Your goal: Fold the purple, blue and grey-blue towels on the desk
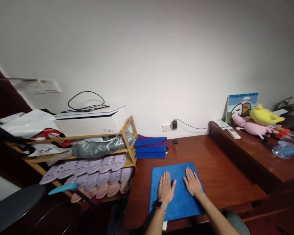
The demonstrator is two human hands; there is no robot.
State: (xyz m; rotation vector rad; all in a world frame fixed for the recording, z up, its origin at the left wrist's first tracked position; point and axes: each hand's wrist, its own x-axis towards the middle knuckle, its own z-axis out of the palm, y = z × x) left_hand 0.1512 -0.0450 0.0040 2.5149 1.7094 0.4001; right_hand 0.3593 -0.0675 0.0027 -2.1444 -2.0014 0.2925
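Observation:
A blue towel [179, 202] lies spread out on the brown wooden desk [225, 173], close to its front edge. My left hand [166, 188] rests flat on the towel's left half, fingers stretched out and the thumb apart; a watch is on that wrist. On the right half, my right hand [193, 182] also presses flat with its fingers extended. Neither hand grips anything. A white tag [164, 225] pokes out under the towel's near edge. Behind, at the desk's back left, folded blue towels [150, 151] and a purple towel [164, 142] lie stacked.
At left stands a wooden rack [129, 143] with slippers [107, 163], a white box [88, 125] and bags. On the raised surface at right are a remote [234, 133], plush toys [253, 127], a picture [241, 104] and a water bottle [287, 145]. A charger [174, 124] is plugged into the wall.

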